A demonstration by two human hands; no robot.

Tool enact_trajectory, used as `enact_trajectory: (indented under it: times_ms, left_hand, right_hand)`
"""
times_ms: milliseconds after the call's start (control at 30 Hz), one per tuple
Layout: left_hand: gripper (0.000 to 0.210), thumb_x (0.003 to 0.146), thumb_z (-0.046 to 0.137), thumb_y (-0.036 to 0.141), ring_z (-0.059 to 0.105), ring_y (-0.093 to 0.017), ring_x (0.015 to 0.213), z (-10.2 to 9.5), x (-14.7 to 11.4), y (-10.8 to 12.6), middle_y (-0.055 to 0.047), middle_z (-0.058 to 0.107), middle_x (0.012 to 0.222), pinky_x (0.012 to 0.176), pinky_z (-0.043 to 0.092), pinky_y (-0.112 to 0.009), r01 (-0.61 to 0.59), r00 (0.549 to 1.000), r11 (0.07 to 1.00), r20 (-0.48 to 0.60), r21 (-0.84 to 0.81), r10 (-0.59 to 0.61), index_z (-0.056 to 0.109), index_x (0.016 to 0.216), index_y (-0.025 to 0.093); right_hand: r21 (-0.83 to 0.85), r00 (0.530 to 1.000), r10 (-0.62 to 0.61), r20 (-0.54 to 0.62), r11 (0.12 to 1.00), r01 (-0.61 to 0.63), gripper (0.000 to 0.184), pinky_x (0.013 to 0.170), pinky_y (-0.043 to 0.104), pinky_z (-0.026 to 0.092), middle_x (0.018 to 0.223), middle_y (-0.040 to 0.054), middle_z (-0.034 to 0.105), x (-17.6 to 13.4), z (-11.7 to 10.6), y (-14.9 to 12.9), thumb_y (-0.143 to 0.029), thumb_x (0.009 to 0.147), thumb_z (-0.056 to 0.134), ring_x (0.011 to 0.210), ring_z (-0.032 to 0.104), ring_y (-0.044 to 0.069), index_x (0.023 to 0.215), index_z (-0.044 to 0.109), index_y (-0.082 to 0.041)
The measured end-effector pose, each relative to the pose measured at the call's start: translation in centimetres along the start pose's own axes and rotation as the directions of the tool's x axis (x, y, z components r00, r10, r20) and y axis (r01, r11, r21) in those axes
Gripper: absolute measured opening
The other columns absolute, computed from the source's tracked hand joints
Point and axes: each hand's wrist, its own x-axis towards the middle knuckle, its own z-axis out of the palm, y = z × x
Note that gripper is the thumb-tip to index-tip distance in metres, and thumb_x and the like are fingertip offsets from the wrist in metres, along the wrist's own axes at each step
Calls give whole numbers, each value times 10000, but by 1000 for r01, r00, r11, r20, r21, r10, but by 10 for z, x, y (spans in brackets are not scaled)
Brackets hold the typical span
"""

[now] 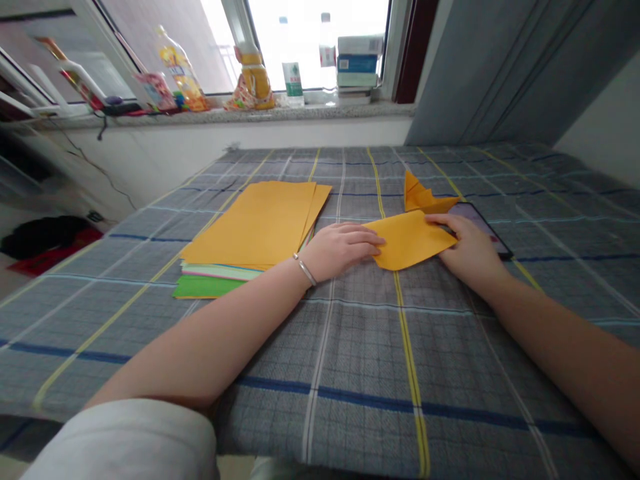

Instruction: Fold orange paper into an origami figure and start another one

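Observation:
A folded orange paper sheet [407, 239] lies flat on the plaid cloth. My left hand [340, 248] presses on its left edge with fingers together; a thin bracelet circles that wrist. My right hand [467, 247] rests on the sheet's right corner, fingers laid along the edge. Just behind the sheet stands a small folded orange paper figure [423, 197]. A dark tablet or phone [483, 227] lies partly under my right hand.
A stack of orange, pale and green paper sheets [250, 233] lies left of my hands. The plaid-covered surface [360, 360] spreads wide. Bottles, a bag and boxes [357, 67] line the windowsill behind. A grey curtain [500, 67] hangs at the right.

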Motion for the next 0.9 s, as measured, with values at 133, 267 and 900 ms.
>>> enact_trajectory:
  times_ms: [133,267,900]
  left_hand:
    - [225,1000,468,251,647,-187,1131,7,2,6,-69,705,1187,1023,490,-368,70,997,997,37,28,-71,675,1034,170]
    - [72,928,583,194,667,-167,1033,13,3,7,-61,717,1092,965,513,-347,182,983,978,-2,-102,-183,646,903,169]
    - [257,788,723,189,668,-183,1091,35,7,5,-162,636,1295,980,521,-444,412,796,494,39,-766,-604,482,709,152]
  right_hand:
    - [25,998,-29,52,999,28,536,971,491,512,1255,125,662,-2,5,2,-103,753,514,1136,631,296,1276,577,-201]
    - [-2,973,-207,98,978,208,545,1044,522,445,1268,128,644,-5,7,-2,-102,752,506,1202,580,300,1286,565,-197]
    - [-138,854,-431,291,864,483,231,817,377,526,1077,50,748,-13,-5,-25,-377,898,619,999,681,244,1054,715,-235]
